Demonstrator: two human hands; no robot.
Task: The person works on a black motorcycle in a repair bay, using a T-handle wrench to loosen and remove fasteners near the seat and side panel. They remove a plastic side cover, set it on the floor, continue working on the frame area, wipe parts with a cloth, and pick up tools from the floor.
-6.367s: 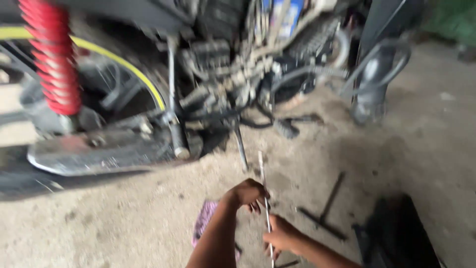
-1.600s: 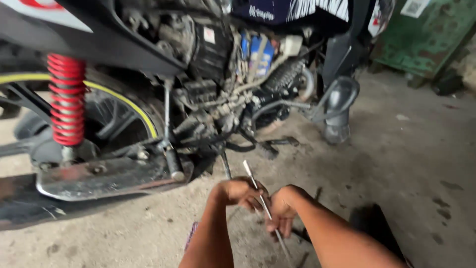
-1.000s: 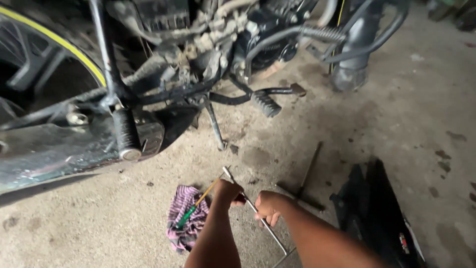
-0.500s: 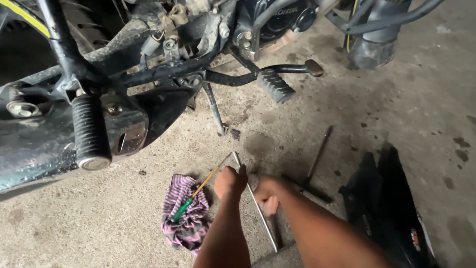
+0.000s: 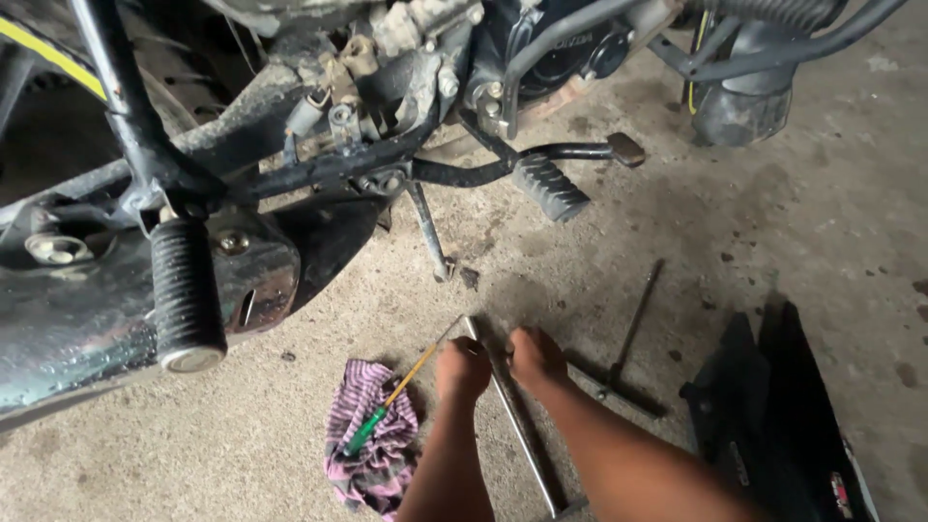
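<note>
Both hands sit low on the concrete floor (image 5: 773, 251) beside the motorcycle (image 5: 319, 155). The left hand (image 5: 462, 369) is curled into a fist near the upper end of a long metal rod (image 5: 512, 416); its grip looks pressed together, though whether the fingers actually pinch the rod or the thin shaft of the screwdriver (image 5: 391, 401) just beside it cannot be told. The right hand (image 5: 536, 356) lies on the other side of the rod, fingers folded down against the floor; its grip also looks pressed together, and what, if anything, it pinches is hidden.

The rod runs from just above the hands down toward the bottom edge of the view, between the two forearms. The screwdriver, with a green handle and yellowish shaft, rests slanted across a striped purple rag (image 5: 372, 449), its tip pointing toward the left hand.

As a judgement: the work looks to be at a tool-handling stage. Nothing is engaged on the bike; the side stand (image 5: 428, 232) is down, the footpeg (image 5: 549, 187) is free, and a T-shaped wrench (image 5: 628, 353) lies untouched to the right, near a black panel (image 5: 773, 416).

No container shows; the rag is the only thing carrying a tool.
</note>
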